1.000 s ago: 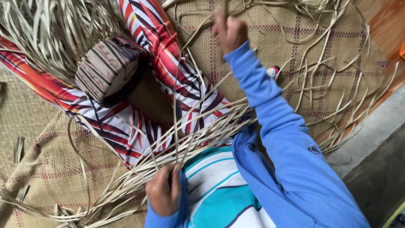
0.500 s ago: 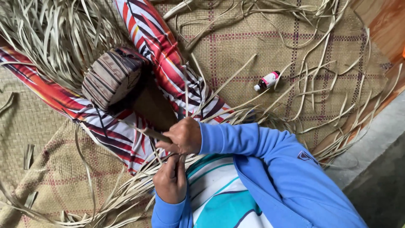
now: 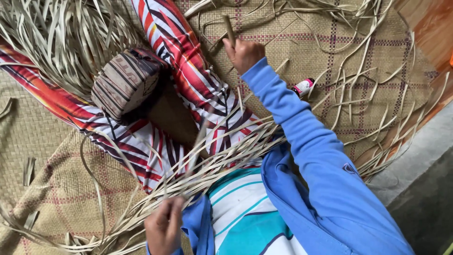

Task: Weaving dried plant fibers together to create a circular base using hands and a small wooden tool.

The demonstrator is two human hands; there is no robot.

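Observation:
My right hand (image 3: 244,53) is raised out over the woven mat (image 3: 302,47), closed around a thin brown stick-like tool (image 3: 229,27) that points up out of the fist. My left hand (image 3: 163,229) is low beside my waist, blurred, its fingers pinched on pale dried leaf strips (image 3: 222,148). A bundle of these strips lies across my lap over the red, white and black patterned cloth (image 3: 188,71) on my legs. One strip runs from the left hand up toward the lap.
A striped woven pouch (image 3: 125,82) rests between my legs. A small white and pink bottle (image 3: 303,86) lies on the mat by my right sleeve. A heap of loose strips (image 3: 61,38) fills the top left. A grey concrete edge (image 3: 420,156) runs at right.
My right hand has swung from the lap up and away over the mat with the tool. My left hand has pulled down and left along the strips. The bottle is half hidden by my sleeve.

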